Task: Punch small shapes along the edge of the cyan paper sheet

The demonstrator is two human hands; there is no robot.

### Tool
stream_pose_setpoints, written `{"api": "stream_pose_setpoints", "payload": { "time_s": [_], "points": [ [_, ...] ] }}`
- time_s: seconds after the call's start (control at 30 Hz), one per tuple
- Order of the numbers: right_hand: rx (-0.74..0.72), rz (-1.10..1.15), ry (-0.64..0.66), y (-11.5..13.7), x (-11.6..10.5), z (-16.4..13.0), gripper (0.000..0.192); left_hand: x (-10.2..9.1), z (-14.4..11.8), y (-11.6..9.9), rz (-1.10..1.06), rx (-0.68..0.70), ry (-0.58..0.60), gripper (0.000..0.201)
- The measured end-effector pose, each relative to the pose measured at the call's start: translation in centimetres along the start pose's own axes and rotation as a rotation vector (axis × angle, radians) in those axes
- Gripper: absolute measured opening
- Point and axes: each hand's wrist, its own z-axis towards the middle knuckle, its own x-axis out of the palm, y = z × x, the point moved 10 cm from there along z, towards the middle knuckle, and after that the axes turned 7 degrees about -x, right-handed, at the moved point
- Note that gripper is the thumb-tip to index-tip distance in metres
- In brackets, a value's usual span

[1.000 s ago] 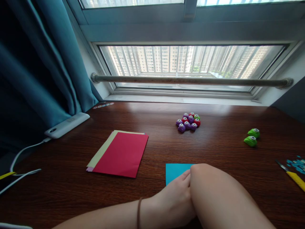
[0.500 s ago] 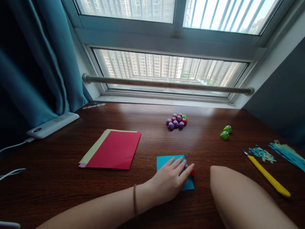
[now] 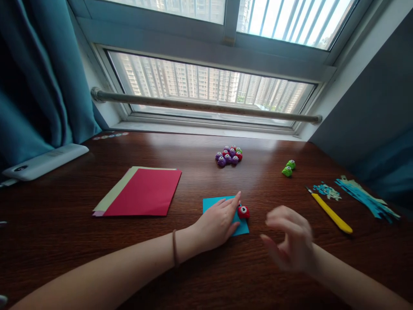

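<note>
Blue paper (image 3: 241, 228) is held against the bench (image 3: 226, 280) by the left hand (image 3: 217, 224), spread flat and gripping nothing. A red punch (image 3: 243, 212), partly covered by its fingers a moment ago, is now exposed at the paper's right edge. The right hand (image 3: 290, 239), newly brought into view, is blurred, half-curled and apparently empty; the punch therefore seems to be released.
</note>
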Motion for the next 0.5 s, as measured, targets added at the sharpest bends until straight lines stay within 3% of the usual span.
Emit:
{"api": "stream_pose_setpoints", "payload": {
  "time_s": [0.1,0.17,0.23,0.3,0.43,0.5],
  "points": [
    [0.128,0.062,0.194,-4.0,4.6,-0.7,0.044,-0.3,0.0,0.4,-0.009,-0.017,-0.06,0.074],
    [0.201,0.144,0.327,-5.8,7.0,-1.8,0.038,-0.1,0.0,0.7,0.019,-0.045,-0.05,0.071],
    [0.248,0.224,0.363,-6.7,7.9,-2.9,0.029,0.2,0.1,1.2,0.049,-0.083,-0.008,0.068],
    [0.37,0.281,0.279,-8.2,7.4,-3.8,0.025,0.5,0.1,1.4,0.067,-0.108,0.026,0.067],
    [0.756,0.422,-0.043,-12.3,5.3,-6.4,0.023,0.6,0.2,1.6,0.088,-0.117,0.076,0.066],
    [0.883,0.537,-0.163,-13.6,5.1,-7.4,0.026,0.7,0.1,1.6,0.098,-0.122,0.099,0.066]
  ]
}}
